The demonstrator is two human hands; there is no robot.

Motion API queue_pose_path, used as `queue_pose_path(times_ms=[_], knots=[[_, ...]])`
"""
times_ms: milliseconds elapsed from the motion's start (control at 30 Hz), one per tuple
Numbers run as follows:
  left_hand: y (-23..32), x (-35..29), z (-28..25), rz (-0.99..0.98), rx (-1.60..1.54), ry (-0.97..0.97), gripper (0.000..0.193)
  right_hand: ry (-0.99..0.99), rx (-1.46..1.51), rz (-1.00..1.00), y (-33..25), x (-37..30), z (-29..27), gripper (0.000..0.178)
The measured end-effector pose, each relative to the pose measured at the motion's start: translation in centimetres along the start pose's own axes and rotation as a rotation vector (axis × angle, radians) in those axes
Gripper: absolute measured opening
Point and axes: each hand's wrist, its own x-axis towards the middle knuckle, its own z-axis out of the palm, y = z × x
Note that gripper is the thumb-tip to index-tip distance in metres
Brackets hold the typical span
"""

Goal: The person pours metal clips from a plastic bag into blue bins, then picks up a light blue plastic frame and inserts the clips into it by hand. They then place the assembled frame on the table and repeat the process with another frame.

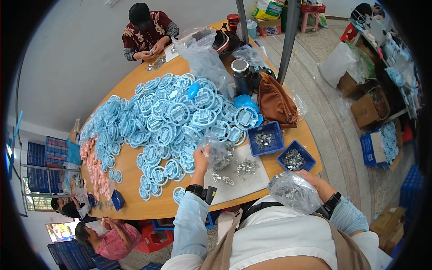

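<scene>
My left hand (200, 158) is closed on a clear plastic bag (219, 155) of small silvery metal pieces, held over the near edge of the blue pile. My right hand (316, 181) grips another clear plastic bag (294, 192), also with metal pieces inside, close to my body at the table edge. Between them lies a pale board (240, 186) bearing small heaps of metal clips (246, 167). Two blue trays, one farther (265, 138) and one nearer (296, 157), hold more of these pieces. Light-blue round plastic parts (168, 112) form a large pile left of my left hand.
Pink parts (96, 168) lie at the table's left. A brown bag (276, 101), a dark flask (241, 74) and a grey post (289, 40) stand beyond the trays. Co-workers sit across (148, 33) and at lower left (114, 243). Cartons (371, 108) stand on the right.
</scene>
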Motion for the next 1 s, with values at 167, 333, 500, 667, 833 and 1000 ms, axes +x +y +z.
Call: queue_pose_path(times_ms=[167,333,500,667,833,1000], knots=[[2.2,-1.7,-1.9,0.019,0.138,0.027,0.022,0.169,-0.015,-0.079,-3.6,-3.1,4.9,0.028],[5.6,-2.8,-3.3,-0.535,-0.495,-0.111,0.022,0.044,0.082,0.043,-1.7,-1.1,1.1,0.021],[2.1,-2.4,-6.9,-0.684,-0.660,-0.246,0.018,0.032,0.025,0.006,-1.2,-0.3,0.5,0.029],[3.2,-4.8,-10.4,-0.742,-0.846,-0.184,0.020,-0.037,-0.074,-0.022,-0.2,0.1,-1.8,0.031],[10.0,-7.1,-8.6,-0.655,-0.925,-0.244,0.021,0.009,0.070,0.008,-1.7,-2.3,-0.5,0.032],[15.0,-5.3,1.7,-0.587,-0.716,-0.441,0.021,0.104,0.088,-0.110,-3.3,-4.3,1.0,0.031]])
